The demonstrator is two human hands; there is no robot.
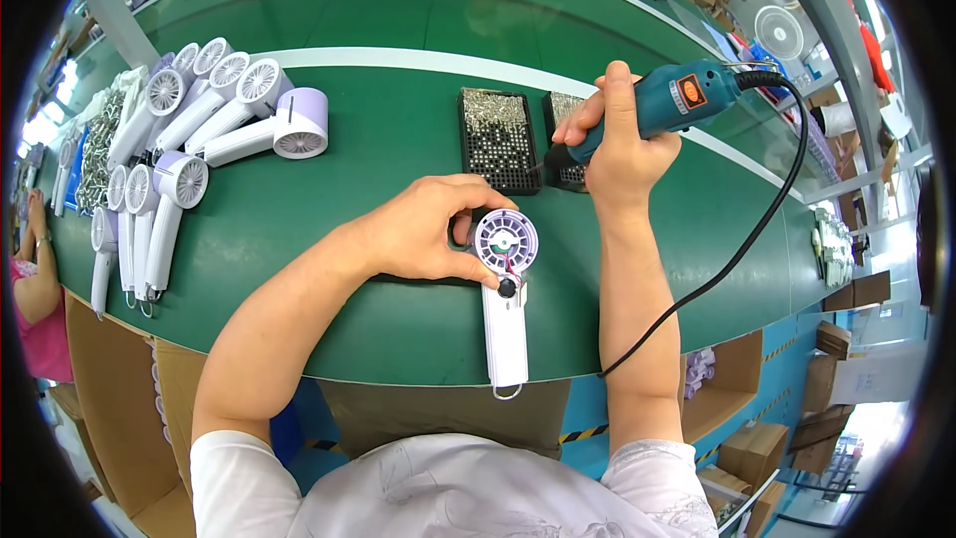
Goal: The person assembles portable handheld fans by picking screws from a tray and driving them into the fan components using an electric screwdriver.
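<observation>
My left hand (428,234) grips the round head of a white and lilac handheld fan (506,334), thumb on one side and fingers on the other. The fan lies on the green table with its handle toward me; wires and a black round part show near its neck. In my right hand (637,154) is a teal electric screwdriver (682,100), its dark tip pointing left over the screw trays. One black tray (501,179) holds rows of small screws; a second black tray (566,177) is partly hidden behind the screwdriver and my fingers.
Several handheld fans (234,100) lie in a heap at the left, beside a pile of small metal parts (100,144). The screwdriver's black cord (742,254) loops down past my right forearm. Cardboard boxes (129,408) stand below the table edge. A co-worker's arm (38,269) shows far left.
</observation>
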